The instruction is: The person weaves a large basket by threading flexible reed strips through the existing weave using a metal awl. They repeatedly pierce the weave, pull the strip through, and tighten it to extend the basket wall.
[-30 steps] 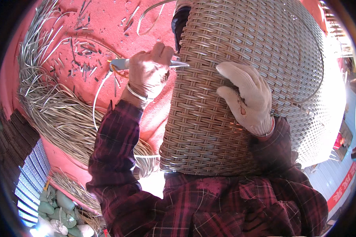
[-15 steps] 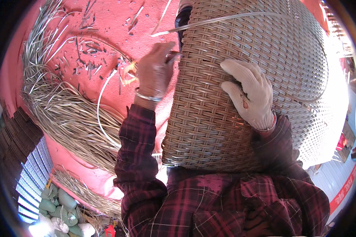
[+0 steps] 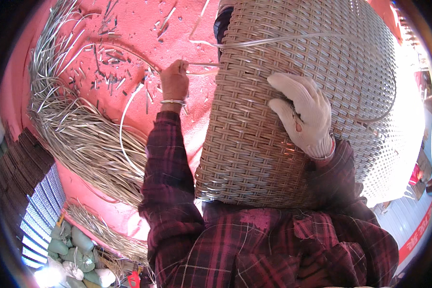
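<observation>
A large brown wicker piece (image 3: 259,129) lies across my lap, its left edge running upward past my left hand. My bare left hand (image 3: 174,81), with a bangle at the wrist, is closed left of that edge. It grips a weaving strand (image 3: 202,73), drawn out between the fist and the edge. Most of what is inside the fist is hidden. My right hand (image 3: 302,113), in a worn cream knit glove, rests on the weave with its fingers stretched out and thumb apart, holding nothing. A loose pale strand (image 3: 285,40) crosses the upper part of the weave.
On the left, a long bundle of strands (image 3: 93,134) curves over the red cloth (image 3: 144,29). Short offcuts (image 3: 113,55) are scattered there. Green and white sacks (image 3: 77,245) and a smaller strand bundle (image 3: 105,230) sit at the lower left.
My left hand has moved left from the wicker edge, pulling the strand out straight. The pale strand across the top has shifted slightly downward. My right hand stays in place.
</observation>
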{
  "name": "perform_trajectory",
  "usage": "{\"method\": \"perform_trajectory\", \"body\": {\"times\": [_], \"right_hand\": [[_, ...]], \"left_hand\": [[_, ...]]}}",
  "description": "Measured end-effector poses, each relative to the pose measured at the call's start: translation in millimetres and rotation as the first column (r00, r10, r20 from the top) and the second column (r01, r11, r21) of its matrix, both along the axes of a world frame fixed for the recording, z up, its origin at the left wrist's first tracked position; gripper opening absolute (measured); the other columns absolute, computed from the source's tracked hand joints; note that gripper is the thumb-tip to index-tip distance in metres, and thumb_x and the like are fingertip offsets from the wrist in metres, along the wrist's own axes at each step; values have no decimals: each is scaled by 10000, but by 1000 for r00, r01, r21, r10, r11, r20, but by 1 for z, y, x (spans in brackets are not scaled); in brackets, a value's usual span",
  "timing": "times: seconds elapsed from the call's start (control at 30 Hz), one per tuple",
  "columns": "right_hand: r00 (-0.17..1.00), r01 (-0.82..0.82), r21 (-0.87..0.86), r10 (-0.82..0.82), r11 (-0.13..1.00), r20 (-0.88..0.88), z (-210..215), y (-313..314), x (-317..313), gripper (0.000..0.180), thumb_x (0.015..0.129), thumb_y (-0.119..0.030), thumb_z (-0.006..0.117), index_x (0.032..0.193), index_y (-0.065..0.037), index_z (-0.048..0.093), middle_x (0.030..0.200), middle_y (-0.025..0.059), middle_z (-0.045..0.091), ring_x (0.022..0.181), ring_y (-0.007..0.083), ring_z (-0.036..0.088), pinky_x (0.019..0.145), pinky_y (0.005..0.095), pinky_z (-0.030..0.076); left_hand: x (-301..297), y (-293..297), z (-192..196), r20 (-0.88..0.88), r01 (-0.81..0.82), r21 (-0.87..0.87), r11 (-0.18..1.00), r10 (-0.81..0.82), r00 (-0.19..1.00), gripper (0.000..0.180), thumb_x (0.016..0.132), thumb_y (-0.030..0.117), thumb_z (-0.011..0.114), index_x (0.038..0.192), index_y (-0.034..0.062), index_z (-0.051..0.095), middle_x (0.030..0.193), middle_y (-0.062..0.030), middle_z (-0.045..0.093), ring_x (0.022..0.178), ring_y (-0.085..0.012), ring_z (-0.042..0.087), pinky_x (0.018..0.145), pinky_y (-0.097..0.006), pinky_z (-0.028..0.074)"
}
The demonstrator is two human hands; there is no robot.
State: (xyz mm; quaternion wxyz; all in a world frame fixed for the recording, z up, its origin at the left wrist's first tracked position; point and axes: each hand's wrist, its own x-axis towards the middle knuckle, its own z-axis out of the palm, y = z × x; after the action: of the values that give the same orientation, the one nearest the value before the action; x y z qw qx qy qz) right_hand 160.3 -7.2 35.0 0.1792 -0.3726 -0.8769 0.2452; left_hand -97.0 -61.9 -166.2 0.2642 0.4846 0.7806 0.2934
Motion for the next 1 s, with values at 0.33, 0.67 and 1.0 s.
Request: {"method": "perform_trajectory", "body": {"times": [0.33,0.67,1.0], "right_hand": [[1000,-1,52,1,999,6,-1,-1,-1,374,737,-114,730,1098,-88,634,1037,88,655,875,283,611,757,377,506],[999,-16,31,17,999,-41,-2,2,1,360,757,-103,717,1104,-82,627,1028,86,657,874,289,613,754,379,507],[999,-16,45,17,999,-28,-1,0,-2,337,758,-108,716,1084,-77,633,1023,91,662,874,286,623,749,377,511]], "left_hand": [[35,6,95,-241,399,286,871,-337,910,467,658,-124,614,1072,90,633,888,-97,641,689,-235,649,593,-310,520],[-95,-65,-16,-240,-28,-175,984,-15,971,170,870,116,582,1008,52,656,887,-205,646,846,-361,633,707,-409,498],[31,-4,88,-172,397,348,849,-358,918,421,735,-71,617,1127,84,600,967,-111,648,721,-258,644,593,-349,509]]}}
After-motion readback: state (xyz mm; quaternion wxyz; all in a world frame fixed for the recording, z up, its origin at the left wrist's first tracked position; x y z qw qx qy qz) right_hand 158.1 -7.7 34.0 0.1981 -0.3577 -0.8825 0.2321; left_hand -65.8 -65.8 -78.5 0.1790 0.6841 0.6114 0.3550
